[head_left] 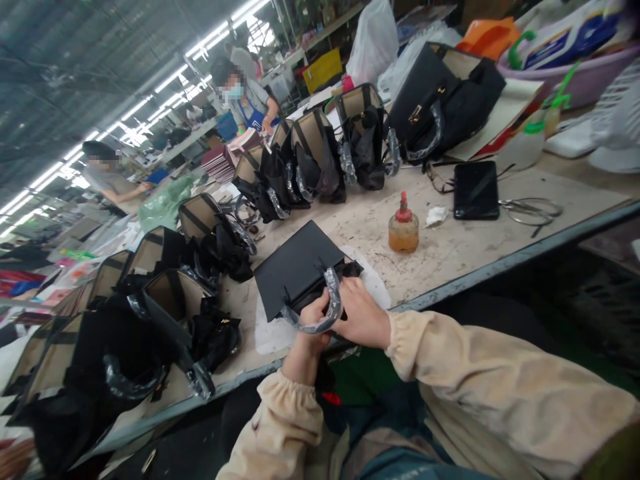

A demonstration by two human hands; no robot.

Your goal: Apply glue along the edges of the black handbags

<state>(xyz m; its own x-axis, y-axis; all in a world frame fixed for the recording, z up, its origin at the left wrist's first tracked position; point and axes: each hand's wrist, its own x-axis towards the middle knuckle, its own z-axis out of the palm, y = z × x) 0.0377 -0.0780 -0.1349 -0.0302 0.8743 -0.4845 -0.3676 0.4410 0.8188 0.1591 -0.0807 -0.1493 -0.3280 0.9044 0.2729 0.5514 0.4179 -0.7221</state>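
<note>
A black handbag (pixel 299 267) lies on the bench in front of me, on a pale sheet (pixel 270 335), with its opening toward me. Its handle (pixel 334 301) is wrapped in clear plastic and loops over my left hand (pixel 315 327). That hand's fingers are closed on the near edge of the bag and partly hidden by the handle. My right hand (pixel 363 312) is beside it, fingers curled on the bag's right near side. What lies between the fingertips is hidden.
Several unfinished black bags (pixel 165 293) stand to the left and behind. A glue bottle (pixel 403 230) with a red cap, a phone (pixel 476 190), scissors (pixel 533 210) and a large black bag (pixel 440 100) are to the right. A co-worker (pixel 250 100) stands across the bench.
</note>
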